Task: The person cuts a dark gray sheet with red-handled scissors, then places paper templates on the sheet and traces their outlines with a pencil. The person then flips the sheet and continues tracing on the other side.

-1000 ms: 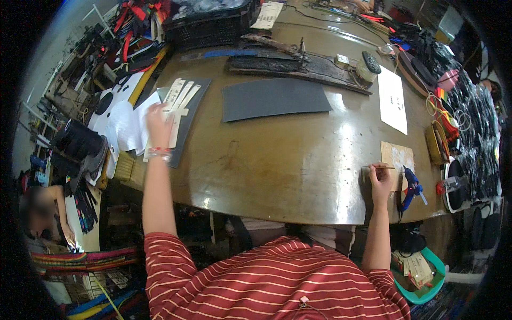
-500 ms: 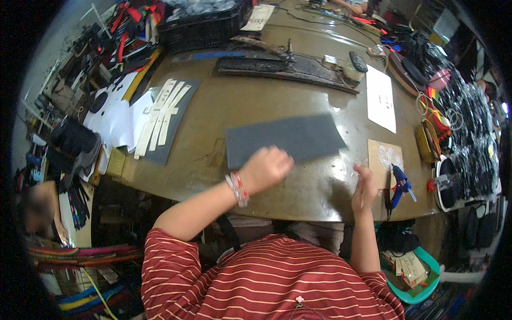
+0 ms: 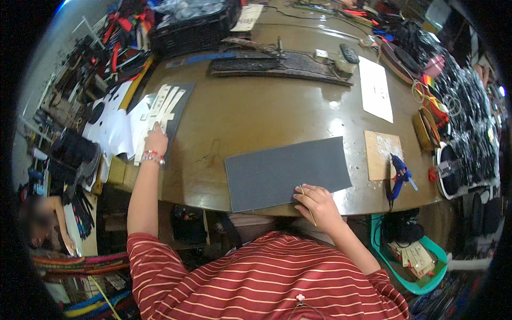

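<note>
Toward the near edge of the glossy brown counter (image 3: 256, 114): dark grey sheet (image 3: 282, 170), flat, its near-left corner at or close to that edge. By the counter's left edge: second dark sheet (image 3: 184, 101), partly under fanned pale strips (image 3: 162, 106). Right hand (image 3: 319, 205) is at the grey sheet's near side, grip clamped on a thin stick (image 3: 312, 215). Left hand (image 3: 156, 142) is on the strips, index finger stretched out; whether that grip is closed on one, cannot tell.

Risks, judged: grey sheet could skid or slip over the near edge, the surface looking slick and the hand only at one side. Strips overlap, so drawing one out may drag its neighbours. Stick tip, close to the sheet, might mark it by accident.

Appearance: grey sheet matte, even in tone, four-sided, right side slightly bowed (lens may contribute). Strips long, narrow, cream, some with dark writing. Stick slim, yellowish; kind uncertain.
</note>
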Demonstrator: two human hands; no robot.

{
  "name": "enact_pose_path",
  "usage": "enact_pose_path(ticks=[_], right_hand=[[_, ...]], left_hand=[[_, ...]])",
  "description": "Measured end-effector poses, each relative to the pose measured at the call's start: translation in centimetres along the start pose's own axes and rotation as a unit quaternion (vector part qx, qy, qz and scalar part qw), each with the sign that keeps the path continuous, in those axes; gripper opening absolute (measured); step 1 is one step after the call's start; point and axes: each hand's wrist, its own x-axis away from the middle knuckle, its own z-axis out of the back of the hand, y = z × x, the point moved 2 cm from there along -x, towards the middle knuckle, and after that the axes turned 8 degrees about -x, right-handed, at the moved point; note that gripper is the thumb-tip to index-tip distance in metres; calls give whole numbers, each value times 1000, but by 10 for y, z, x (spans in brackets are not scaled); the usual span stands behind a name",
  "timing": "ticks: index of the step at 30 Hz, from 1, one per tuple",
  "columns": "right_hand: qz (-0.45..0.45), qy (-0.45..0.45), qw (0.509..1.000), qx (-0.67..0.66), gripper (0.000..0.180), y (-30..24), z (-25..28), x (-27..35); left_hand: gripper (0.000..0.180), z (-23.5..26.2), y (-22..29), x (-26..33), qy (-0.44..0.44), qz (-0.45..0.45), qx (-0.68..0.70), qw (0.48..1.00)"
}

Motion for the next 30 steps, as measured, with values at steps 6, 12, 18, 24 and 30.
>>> enact_pose_path(ticks=[6, 12, 18, 24, 30], right_hand=[[-141, 27, 971, -190, 33, 2, 12, -6], [-208, 149, 832, -492, 42, 25, 36, -40], [-240, 234, 782, -526, 40, 25, 47, -72], [-139, 82, 906, -392, 37, 26, 94, -95], [-156, -130, 978, -52, 40, 53, 40, -116]], left_hand=[[53, 57, 16, 5, 107, -55, -26, 992], [39, 168, 77, 83, 281, -157, 361, 875], [48, 158, 217, 213, 198, -319, 591, 714], [50, 143, 256, 271, -118, -510, 582, 622], [28, 138, 185, 228, -303, -536, 509, 601]])
